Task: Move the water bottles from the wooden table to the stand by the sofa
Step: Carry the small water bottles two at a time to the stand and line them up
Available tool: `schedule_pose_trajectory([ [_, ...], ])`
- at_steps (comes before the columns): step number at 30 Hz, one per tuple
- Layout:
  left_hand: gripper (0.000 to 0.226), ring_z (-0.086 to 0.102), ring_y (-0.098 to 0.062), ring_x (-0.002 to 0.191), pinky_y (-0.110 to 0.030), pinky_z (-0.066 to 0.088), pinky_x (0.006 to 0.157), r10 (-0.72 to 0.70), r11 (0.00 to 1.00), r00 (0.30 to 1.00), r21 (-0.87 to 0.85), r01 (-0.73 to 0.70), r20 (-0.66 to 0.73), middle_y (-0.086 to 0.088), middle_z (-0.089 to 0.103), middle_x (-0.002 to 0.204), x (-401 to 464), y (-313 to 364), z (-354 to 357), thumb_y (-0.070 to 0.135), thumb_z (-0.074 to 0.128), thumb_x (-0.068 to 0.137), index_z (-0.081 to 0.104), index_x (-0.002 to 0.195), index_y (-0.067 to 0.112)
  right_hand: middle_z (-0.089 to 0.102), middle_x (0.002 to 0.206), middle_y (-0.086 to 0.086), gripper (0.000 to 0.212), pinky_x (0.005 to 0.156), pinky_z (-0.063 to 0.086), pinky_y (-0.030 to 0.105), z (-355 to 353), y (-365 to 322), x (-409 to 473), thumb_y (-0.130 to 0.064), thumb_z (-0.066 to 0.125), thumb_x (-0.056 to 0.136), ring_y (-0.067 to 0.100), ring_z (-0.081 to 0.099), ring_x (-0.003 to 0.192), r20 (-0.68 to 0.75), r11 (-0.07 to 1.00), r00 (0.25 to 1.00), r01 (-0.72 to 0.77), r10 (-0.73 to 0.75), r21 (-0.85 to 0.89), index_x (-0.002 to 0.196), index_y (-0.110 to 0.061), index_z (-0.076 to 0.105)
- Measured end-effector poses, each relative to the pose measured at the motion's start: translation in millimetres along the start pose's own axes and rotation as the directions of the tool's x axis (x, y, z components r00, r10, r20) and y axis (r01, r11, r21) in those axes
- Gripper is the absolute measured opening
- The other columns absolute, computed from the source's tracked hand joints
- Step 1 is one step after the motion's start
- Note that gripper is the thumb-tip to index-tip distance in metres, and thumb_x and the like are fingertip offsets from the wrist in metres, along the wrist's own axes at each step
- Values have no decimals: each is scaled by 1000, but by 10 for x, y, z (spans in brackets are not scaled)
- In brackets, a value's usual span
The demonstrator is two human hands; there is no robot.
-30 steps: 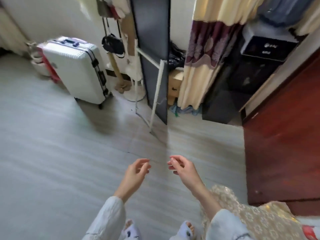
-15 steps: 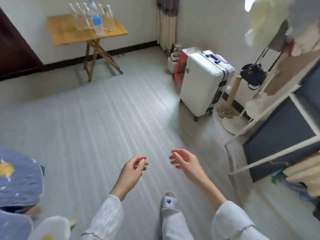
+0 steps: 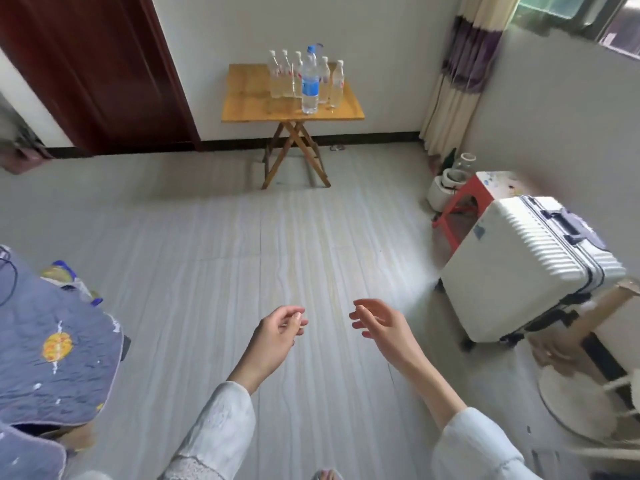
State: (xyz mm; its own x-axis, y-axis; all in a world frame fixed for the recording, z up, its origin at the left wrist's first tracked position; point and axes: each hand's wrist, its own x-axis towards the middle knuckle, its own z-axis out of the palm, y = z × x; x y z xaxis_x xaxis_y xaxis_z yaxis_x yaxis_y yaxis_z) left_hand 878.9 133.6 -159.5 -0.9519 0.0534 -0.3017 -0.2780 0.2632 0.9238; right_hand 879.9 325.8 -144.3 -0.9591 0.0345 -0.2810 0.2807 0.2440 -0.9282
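Against the far wall stands a small wooden folding table (image 3: 252,105) with several clear water bottles on it. The tallest bottle (image 3: 310,81) has a blue label and blue cap and stands in front; the smaller bottles (image 3: 277,76) have white caps. My left hand (image 3: 277,336) and my right hand (image 3: 384,327) hang in front of me over the floor, far from the table. Both have loosely curled fingers and hold nothing. No stand or sofa is clearly in view.
A white suitcase (image 3: 530,268) stands at the right, with a red stool (image 3: 467,199) and pots behind it. A blue quilted cover (image 3: 52,348) lies at the left. A dark red door (image 3: 93,71) is at the back left. Grey floor (image 3: 277,237) stretches between me and the table.
The view has swung left from the suitcase and clothes rack to face the wooden table head-on. My hands stay in front of me, empty, in the same pose.
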Motion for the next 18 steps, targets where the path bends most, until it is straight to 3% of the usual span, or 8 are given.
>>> schedule_pose_trajectory([
  [5, 17, 63, -8, 91, -31, 50, 82, -20, 1000, 998, -12, 19, -61, 8, 65, 94, 788, 166, -147, 22, 43, 93, 57, 95, 32, 67, 88, -3, 10, 81, 51, 32, -39, -219, 939, -24, 50, 90, 11, 66, 83, 60, 1000, 998, 18, -17, -11, 96, -24, 58],
  [13, 17, 64, -13, 91, -32, 50, 81, -21, 999, 996, -41, 18, -82, 5, 66, 95, 2488, 447, -479, 20, 43, 94, 57, 96, 28, 66, 88, -1, 19, 76, 51, 28, 97, -668, 2656, -22, 50, 91, 13, 64, 82, 78, 999, 996, 34, -33, -9, 105, -14, 59],
  [18, 18, 63, -11, 93, -31, 50, 83, 14, 999, 996, -45, -18, -87, 4, 65, 97, 3649, 917, -829, 21, 42, 94, 57, 103, 23, 68, 91, 2, 17, 83, 51, 36, 138, -1171, 3767, -23, 50, 91, 17, 66, 88, 41, 999, 998, 50, -50, 1, 103, -16, 59],
])
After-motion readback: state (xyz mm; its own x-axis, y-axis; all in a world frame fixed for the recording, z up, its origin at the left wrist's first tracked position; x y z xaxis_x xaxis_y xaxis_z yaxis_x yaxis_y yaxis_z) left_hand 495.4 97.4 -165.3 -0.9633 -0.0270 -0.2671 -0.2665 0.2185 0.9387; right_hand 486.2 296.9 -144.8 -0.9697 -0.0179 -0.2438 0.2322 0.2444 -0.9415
